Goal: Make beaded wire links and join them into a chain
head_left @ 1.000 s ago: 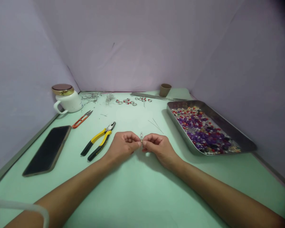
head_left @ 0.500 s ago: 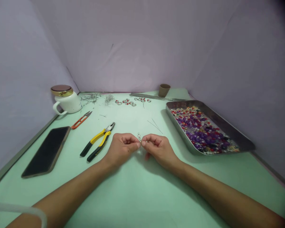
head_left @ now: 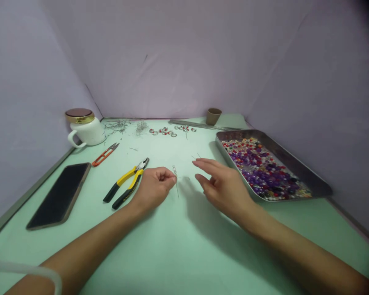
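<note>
My left hand [head_left: 155, 187] pinches a small beaded wire piece [head_left: 174, 170] between thumb and fingertips. Its clear beads rise above the fingers, and thin wire ends stick out below and to the right. My right hand [head_left: 223, 184] is open above the table, thumb and fingers apart, holding nothing that I can see. Its fingertips are close to two loose wire pieces [head_left: 198, 155], which they partly cover. On the right, a metal tray [head_left: 233, 164] holds many mixed beads [head_left: 266, 174] in purple, red, clear and gold. Yellow-and-black pliers [head_left: 127, 182] lie just left of my left hand.
At left are a phone [head_left: 60, 196], orange thread snips [head_left: 104, 155] and a lidded white mug [head_left: 89, 132]. Along the back lie wire scraps [head_left: 118, 126], red-and-clear beaded pieces [head_left: 164, 131], a bundle of straight wires [head_left: 192, 123] and a small brown cup [head_left: 213, 116].
My right hand has let go of the beaded wire piece, opened and moved right toward the tray. My left hand has shifted slightly left, still pinching the piece.
</note>
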Demonstrator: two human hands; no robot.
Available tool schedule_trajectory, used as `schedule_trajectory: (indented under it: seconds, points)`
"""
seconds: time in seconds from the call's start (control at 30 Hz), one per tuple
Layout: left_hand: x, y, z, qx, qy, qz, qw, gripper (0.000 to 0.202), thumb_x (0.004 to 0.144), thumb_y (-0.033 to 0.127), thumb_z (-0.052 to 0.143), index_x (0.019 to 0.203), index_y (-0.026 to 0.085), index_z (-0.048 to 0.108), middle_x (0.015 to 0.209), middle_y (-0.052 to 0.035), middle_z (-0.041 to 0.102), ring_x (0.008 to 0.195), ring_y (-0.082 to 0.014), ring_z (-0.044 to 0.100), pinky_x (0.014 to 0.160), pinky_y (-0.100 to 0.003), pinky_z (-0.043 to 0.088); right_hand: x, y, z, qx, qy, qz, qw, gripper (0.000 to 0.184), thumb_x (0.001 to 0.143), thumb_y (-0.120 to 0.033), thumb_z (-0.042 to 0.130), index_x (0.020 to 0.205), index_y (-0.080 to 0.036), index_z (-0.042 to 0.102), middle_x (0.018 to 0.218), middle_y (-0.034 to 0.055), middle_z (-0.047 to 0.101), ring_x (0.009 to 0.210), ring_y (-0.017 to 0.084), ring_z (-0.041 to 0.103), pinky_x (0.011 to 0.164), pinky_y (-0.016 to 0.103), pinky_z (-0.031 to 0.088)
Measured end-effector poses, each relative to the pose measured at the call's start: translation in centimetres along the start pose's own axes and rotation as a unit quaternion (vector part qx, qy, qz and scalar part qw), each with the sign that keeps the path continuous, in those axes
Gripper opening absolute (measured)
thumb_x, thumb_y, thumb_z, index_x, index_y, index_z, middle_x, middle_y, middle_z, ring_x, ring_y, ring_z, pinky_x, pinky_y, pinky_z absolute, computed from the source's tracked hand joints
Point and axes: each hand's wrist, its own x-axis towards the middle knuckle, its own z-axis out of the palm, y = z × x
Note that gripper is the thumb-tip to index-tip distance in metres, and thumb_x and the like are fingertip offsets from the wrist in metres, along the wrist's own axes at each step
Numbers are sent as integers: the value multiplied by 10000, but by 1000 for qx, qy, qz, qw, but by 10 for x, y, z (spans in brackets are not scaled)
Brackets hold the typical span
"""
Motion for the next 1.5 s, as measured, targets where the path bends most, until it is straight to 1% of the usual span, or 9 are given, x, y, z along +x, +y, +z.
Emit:
schedule_trajectory:
  seconds: [0.13, 0.27, 0.37, 0.73, 0.93, 1.13, 1.27, 1.4, 1.5]
  points:
    - [-3, 0, 4, -62, -31, -28, 997, 93, 622, 217, 591, 592, 129, 581, 476, 49, 471, 423, -50, 352, 423, -193, 270, -7, -8, 8, 133, -96, 94, 982, 314, 764, -238, 496, 1060, -167, 569, 733, 64, 664, 552, 161, 605, 507, 280, 462]
    - [-7, -4, 10, -129, -56, -60, 988, 71, 620, 193, 597, 616, 123, 585, 462, 63, 444, 400, -30, 309, 406, -181, 234, -9, 2, 23, 149, -97, 47, 983, 131, 740, -216, 505, 781, -180, 624, 626, 15, 621, 566, 138, 561, 511, 246, 427]
    - [-8, -8, 10, -145, -75, -69, 984, 79, 624, 200, 604, 623, 124, 582, 461, 65, 438, 397, -26, 299, 399, -177, 222, -7, 9, 25, 134, -87, 28, 987, 109, 733, -203, 492, 716, -164, 593, 553, -9, 556, 490, 103, 482, 457, 217, 373]
    - [-8, -3, 5, -75, -89, 33, 993, 94, 636, 216, 585, 607, 134, 551, 539, 33, 503, 506, -70, 415, 498, -201, 336, -11, 15, 23, 106, -67, -64, 990, 129, 755, -215, 493, 739, -162, 609, 533, -2, 553, 466, 97, 453, 438, 217, 337]
    - [-11, 0, 2, -26, -120, 82, 989, 119, 677, 232, 545, 602, 141, 533, 513, 40, 448, 476, -64, 352, 451, -195, 279, -16, 16, 25, 139, -50, -47, 988, 121, 738, -238, 522, 726, -173, 624, 532, 6, 580, 437, 102, 477, 422, 222, 346]
    - [-14, 4, 3, 17, -94, 90, 991, 126, 662, 182, 518, 542, 151, 495, 439, 70, 319, 427, -53, 255, 411, -195, 206, -16, 13, 25, 120, -41, -47, 991, 111, 723, -218, 517, 670, -172, 602, 471, -7, 558, 383, 88, 444, 379, 210, 315]
    - [-14, 6, 2, -18, -113, 70, 991, 104, 636, 166, 525, 535, 148, 506, 448, 68, 370, 428, -51, 272, 423, -194, 224, -15, 9, 23, 140, -52, -21, 989, 101, 710, -224, 524, 642, -174, 581, 452, -15, 555, 352, 74, 411, 354, 200, 287]
    - [-11, 3, -1, -51, -149, 39, 987, 92, 660, 191, 524, 578, 149, 528, 445, 76, 368, 415, -45, 264, 420, -188, 226, -13, 4, 23, 204, -91, 56, 973, 95, 700, -239, 530, 641, -175, 565, 445, -18, 571, 347, 80, 448, 345, 185, 300]
    - [-10, 1, -2, -51, -145, 38, 987, 100, 660, 198, 537, 577, 144, 523, 450, 75, 366, 422, -43, 264, 416, -183, 217, -12, 2, 24, 231, -90, 95, 964, 94, 685, -226, 529, 614, -171, 554, 412, -21, 557, 348, 87, 469, 341, 177, 304]
